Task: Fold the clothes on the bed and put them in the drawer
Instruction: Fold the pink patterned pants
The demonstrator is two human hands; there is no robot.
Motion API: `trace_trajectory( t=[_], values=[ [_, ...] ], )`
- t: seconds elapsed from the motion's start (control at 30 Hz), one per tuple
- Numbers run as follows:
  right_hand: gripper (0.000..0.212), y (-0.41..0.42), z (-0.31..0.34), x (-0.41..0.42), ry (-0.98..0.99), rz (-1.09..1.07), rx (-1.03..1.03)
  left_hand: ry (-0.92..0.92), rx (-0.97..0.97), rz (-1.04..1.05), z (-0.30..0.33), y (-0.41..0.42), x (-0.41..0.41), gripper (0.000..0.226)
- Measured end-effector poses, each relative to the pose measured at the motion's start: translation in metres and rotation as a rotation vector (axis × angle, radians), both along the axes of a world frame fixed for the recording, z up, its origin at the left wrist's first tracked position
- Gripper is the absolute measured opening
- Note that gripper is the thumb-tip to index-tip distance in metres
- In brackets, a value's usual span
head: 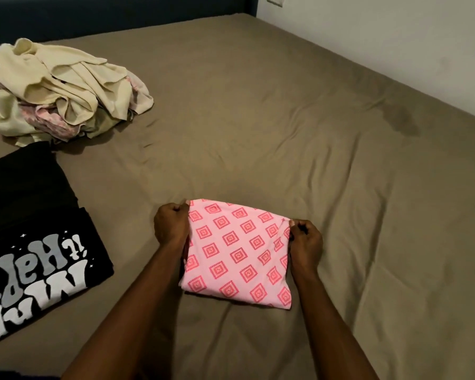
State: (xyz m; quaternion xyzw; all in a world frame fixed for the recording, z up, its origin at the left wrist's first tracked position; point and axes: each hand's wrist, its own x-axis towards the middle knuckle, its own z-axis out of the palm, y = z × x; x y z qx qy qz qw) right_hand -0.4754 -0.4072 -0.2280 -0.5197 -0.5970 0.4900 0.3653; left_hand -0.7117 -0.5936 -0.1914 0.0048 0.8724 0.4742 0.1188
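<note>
1. The pink patterned garment (236, 253) lies folded into a compact rectangle on the bed (327, 165), lower centre of the frame.
2. The left hand (170, 224) pinches its upper left corner with curled fingers.
3. The right hand (305, 241) pinches its right edge likewise.
4. A folded black printed shirt (33, 242) lies at the left edge.
5. A heap of cream and pink clothes (63, 91) sits upper left.

Home bedroom: wide bed (285, 111) under taupe fitted sheet, dark blue upholstered headboard (107, 15), white wall (395, 37) with outlet plate (276, 0), loose laundry heap (63, 91).
</note>
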Motion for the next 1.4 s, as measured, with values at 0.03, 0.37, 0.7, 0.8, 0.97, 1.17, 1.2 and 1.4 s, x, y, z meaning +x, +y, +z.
trace_trajectory(
  t=[0.03, 0.37, 0.7, 0.8, 0.97, 1.17, 1.2, 1.4],
  values=[
    [0.015, 0.0, 0.0, 0.0, -0.016, 0.001, 0.007, 0.003, -0.001, -0.003, 0.001, 0.001, -0.001, 0.04],
    [0.017, 0.009, 0.011, -0.009, 0.015, 0.1, -0.067, -0.084, -0.009, -0.096, 0.012, 0.002, -0.015, 0.056],
    [0.018, 0.007, 0.008, -0.006, 0.16, 0.033, -0.132, 0.176, 0.006, -0.416, -0.003, -0.003, -0.03, 0.022],
    [0.016, 0.009, 0.0, -0.007, 0.16, -0.051, -0.152, 0.031, 0.112, -0.274, -0.018, -0.004, -0.04, 0.019],
    [0.015, 0.008, 0.001, -0.01, 0.181, -0.17, -0.18, 0.083, 0.035, -0.165, -0.019, 0.007, -0.031, 0.018],
    [0.018, 0.005, 0.009, -0.014, 0.119, -0.201, -0.176, 0.094, 0.008, -0.118, -0.017, 0.012, -0.029, 0.016],
    [0.019, 0.004, 0.009, -0.013, 0.11, -0.232, -0.185, 0.107, 0.006, -0.098, -0.016, 0.013, -0.027, 0.015],
    [0.012, -0.007, 0.02, -0.009, 0.106, -0.349, -0.148, 0.169, -0.008, -0.082, -0.018, 0.011, -0.022, 0.015]
  ],
)
